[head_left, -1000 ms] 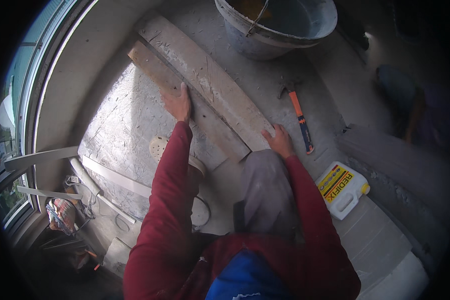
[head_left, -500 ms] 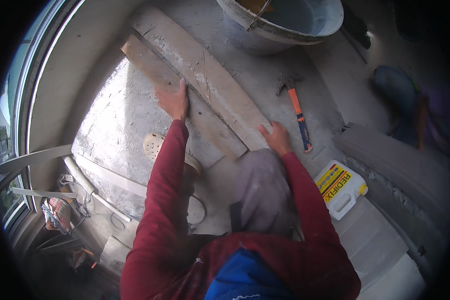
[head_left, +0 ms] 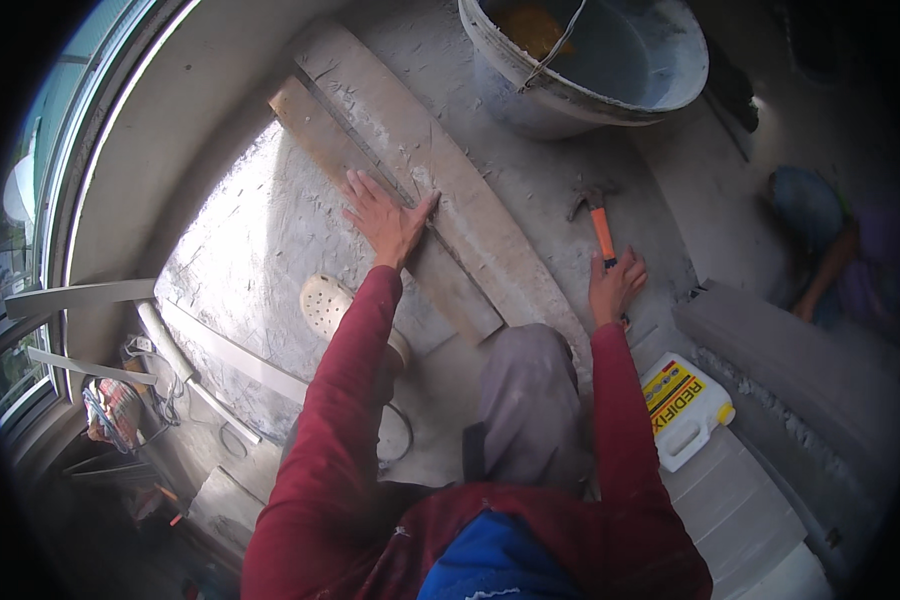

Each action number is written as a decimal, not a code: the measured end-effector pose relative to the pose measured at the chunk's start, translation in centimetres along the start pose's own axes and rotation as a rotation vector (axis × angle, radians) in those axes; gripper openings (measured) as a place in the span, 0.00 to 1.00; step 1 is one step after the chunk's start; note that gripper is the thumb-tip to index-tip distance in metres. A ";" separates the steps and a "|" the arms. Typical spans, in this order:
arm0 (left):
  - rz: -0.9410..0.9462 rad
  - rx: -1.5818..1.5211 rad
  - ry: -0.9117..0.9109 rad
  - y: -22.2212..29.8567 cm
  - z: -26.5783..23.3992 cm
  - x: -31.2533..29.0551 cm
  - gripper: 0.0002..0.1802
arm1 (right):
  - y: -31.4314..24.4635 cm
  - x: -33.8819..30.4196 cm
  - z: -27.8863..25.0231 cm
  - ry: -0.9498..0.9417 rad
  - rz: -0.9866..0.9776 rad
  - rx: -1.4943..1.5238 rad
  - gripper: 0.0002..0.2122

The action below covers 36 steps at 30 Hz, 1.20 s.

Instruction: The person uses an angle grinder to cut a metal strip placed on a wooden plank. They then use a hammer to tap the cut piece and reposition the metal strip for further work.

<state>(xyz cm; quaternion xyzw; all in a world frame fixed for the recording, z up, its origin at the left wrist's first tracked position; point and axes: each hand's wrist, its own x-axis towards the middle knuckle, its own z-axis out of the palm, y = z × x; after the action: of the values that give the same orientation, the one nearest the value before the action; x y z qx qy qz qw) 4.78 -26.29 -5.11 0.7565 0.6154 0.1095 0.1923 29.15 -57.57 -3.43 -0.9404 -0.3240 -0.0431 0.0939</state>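
Note:
My left hand lies open with fingers spread on a narrow, dusty plank. Its thumb reaches over the gap toward a longer, wider plank alongside. To the right, my right hand is closed around the dark lower handle of a claw hammer. The hammer lies on the floor with its head pointing away from me; its upper handle is orange. My fingers hide most of the grip. My bent knee is at the planks' near ends.
A large bucket of cloudy water stands at the far right. A white jug with a yellow-red label lies beside my right forearm. A beige clog is left of the planks. Strips, a pipe and cables lie left; another person is at right.
My right hand has left the wide plank's near end and moved right onto the hammer handle. My left hand has spread its fingers on the narrow plank. The view has shifted slightly.

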 end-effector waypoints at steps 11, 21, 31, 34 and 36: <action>-0.279 -0.037 -0.157 3.8 -1.1 -3.0 0.83 | 0.2 0.7 -3.2 -0.441 0.134 0.294 0.19; -0.324 -0.136 -0.193 4.1 -1.8 -2.3 0.83 | -17.2 9.1 -3.2 -0.651 -0.428 0.738 0.23; -0.344 -0.154 -0.181 3.9 -1.9 -2.1 0.82 | -24.8 13.7 -11.9 -0.522 -0.474 1.011 0.30; -0.352 -0.150 -0.182 3.9 -1.8 -2.4 0.82 | -26.8 15.4 -13.7 -0.310 -0.633 1.509 0.34; -0.355 -0.158 -0.195 3.9 -2.0 -2.5 0.82 | -26.9 15.2 -10.5 -0.223 -0.730 1.596 0.35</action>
<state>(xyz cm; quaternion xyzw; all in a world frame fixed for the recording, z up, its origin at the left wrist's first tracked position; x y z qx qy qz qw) 6.91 -29.05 -1.47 0.6257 0.7070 0.0483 0.3259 24.24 -29.81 12.96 -0.4313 -0.5446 0.2604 0.6705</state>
